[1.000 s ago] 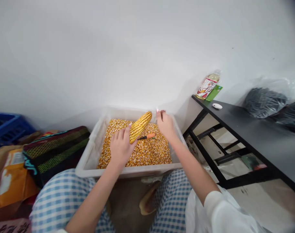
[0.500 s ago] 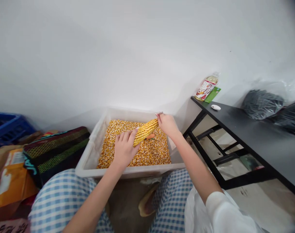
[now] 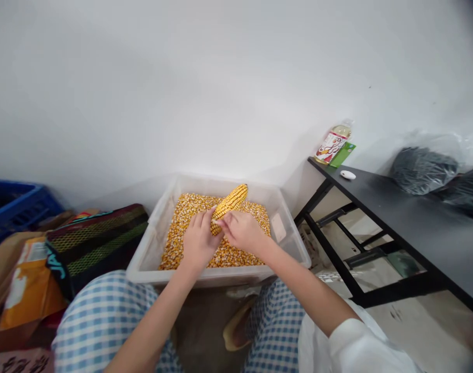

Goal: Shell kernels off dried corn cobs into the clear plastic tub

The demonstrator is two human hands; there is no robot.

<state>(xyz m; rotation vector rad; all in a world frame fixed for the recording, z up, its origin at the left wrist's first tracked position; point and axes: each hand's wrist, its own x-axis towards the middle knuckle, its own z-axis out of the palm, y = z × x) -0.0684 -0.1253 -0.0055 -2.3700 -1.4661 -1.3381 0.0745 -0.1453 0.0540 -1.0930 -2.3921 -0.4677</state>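
A yellow corn cob [image 3: 236, 197], still covered in kernels, slants up and to the right above a bed of loose kernels [image 3: 189, 204]. My left hand [image 3: 199, 238] is wrapped round its lower end. Close beside it, my right hand [image 3: 242, 230] is closed, with the fingertips pressed on the cob's lower part near the left thumb. The right hand's fingers partly cover the cob. Under both hands stands a whitish plastic bin [image 3: 143, 259] holding the kernels.
A black table [image 3: 395, 207] stands at the right, bearing a bottle [image 3: 333, 144], a green packet [image 3: 343, 154], a small white object [image 3: 347, 175] and bagged dark material [image 3: 425, 168]. At left are a blue crate [image 3: 22, 212], a striped mesh bag [image 3: 100, 243] and an orange package [image 3: 34, 285].
My right hand has moved from the cob's upper tip down and left to its lower part. The cob now points more steeply upward. An orange-handled thing on the kernels is now hidden.
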